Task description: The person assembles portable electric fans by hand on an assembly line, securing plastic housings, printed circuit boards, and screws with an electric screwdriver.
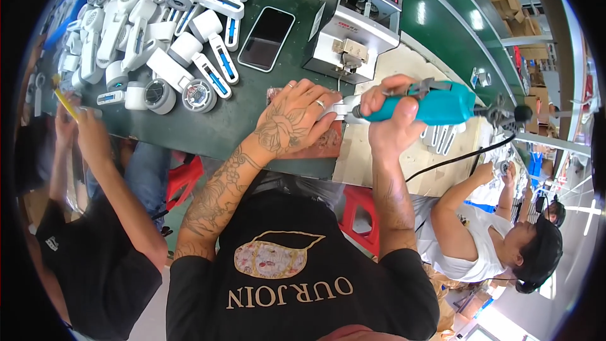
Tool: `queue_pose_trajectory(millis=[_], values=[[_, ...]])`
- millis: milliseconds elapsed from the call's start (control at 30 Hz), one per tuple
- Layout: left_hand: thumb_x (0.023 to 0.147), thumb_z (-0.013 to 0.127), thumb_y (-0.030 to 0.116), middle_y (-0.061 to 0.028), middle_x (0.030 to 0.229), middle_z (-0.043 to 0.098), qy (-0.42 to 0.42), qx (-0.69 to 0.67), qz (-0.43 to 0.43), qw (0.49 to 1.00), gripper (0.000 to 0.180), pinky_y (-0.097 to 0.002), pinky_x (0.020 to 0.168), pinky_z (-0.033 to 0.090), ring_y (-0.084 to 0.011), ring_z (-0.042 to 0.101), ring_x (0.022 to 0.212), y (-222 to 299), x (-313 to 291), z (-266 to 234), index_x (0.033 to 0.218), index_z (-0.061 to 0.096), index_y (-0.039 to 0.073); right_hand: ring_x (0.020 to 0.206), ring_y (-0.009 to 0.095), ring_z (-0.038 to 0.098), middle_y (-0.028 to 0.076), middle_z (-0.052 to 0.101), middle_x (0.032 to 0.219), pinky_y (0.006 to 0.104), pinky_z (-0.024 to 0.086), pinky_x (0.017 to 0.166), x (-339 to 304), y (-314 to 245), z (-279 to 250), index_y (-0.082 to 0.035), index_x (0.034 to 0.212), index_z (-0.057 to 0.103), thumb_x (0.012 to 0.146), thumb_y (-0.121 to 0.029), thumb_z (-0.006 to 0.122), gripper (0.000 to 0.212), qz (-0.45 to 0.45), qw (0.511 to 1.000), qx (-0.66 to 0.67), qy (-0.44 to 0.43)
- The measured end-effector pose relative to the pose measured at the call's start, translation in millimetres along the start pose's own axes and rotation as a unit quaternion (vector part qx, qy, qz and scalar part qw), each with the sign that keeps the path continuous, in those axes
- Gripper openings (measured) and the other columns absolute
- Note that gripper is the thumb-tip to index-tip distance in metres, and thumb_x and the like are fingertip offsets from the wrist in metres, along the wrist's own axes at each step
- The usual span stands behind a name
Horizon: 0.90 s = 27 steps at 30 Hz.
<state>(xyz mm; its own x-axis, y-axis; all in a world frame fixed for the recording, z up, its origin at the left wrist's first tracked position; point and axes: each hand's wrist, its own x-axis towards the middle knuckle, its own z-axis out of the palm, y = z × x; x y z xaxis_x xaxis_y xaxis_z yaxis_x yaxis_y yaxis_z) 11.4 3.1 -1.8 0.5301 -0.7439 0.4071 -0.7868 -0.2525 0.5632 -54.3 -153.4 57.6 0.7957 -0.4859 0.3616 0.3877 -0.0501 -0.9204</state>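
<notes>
Teal electric screwdriver [435, 102] held over a small white part [338, 110] at the bench edge

The screwdriver has a teal plastic body with a dark rear end, where a black cable leaves it. It lies almost horizontal, its metal tip pointing to the left – toward the white part. The right hand [391, 113] wraps around its front section. The left hand [293, 120] lies flat, palm down, on a reddish-brown mat [319, 145] and touches the white part, which is mostly hidden under the fingers.

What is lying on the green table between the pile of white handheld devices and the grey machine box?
A black smartphone lies face up between the pile of white devices and the grey machine, seen in the head view.
</notes>
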Motion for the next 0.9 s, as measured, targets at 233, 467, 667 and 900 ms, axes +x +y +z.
queue_pose_trajectory(millis=[233,467,667,900], values=[[0.093,0.059,0.024,-0.0057,0.111,0.062,-0.011,0.003,-0.014,1.0,0.032,-0.0403,0.092,0.044,-0.0245,0.055,0.103,0.3,-1.5,-4.1,0.122,0.063,0.009,0.058,0.017,0.055,0.007,0.055,0.066,0.03,0.046,0.054,-7.1,7.6,-2.4,0.006,0.105,0.057,0.092,-0.045,0.068,0.054,0.006,0.999,0.041,-0.016],[0.093,0.059,0.025,-0.0045,0.112,0.061,-0.015,0.008,-0.01,1.0,0.032,-0.0415,0.092,0.043,-0.0239,0.054,0.104,1.4,-1.6,2.6,0.122,0.062,0.009,0.057,0.019,0.051,0.008,0.05,0.066,0.0335,0.044,0.053,-14.7,22.0,-5.8,0.002,0.098,0.05,0.09,-0.05,0.068,0.056,0.024,0.999,0.018,-0.014],[0.093,0.06,0.025,-0.0036,0.116,0.06,-0.04,0.014,-0.012,0.999,0.032,-0.0434,0.091,0.043,-0.0254,0.054,0.105,1.9,5.2,1.8,0.121,0.061,0.009,0.056,0.018,0.049,0.007,0.05,0.067,0.0329,0.044,0.052,-14.2,24.4,-1.1,-0.002,0.091,0.048,0.089,-0.044,0.073,0.049,0.011,0.998,0.063,-0.018],[0.087,0.066,0.027,-0.0071,0.114,0.063,-0.007,-0.001,-0.021,1.0,0.035,-0.0453,0.087,0.046,-0.0291,0.058,0.1,-1.9,3.1,-7.9,0.113,0.064,0.005,0.064,0.02,0.055,0.009,0.054,0.078,0.0349,0.046,0.057,-20.8,37.3,-5.3,-0.001,0.102,0.053,0.09,-0.04,0.072,0.045,0.01,1.0,0.0,-0.025]])
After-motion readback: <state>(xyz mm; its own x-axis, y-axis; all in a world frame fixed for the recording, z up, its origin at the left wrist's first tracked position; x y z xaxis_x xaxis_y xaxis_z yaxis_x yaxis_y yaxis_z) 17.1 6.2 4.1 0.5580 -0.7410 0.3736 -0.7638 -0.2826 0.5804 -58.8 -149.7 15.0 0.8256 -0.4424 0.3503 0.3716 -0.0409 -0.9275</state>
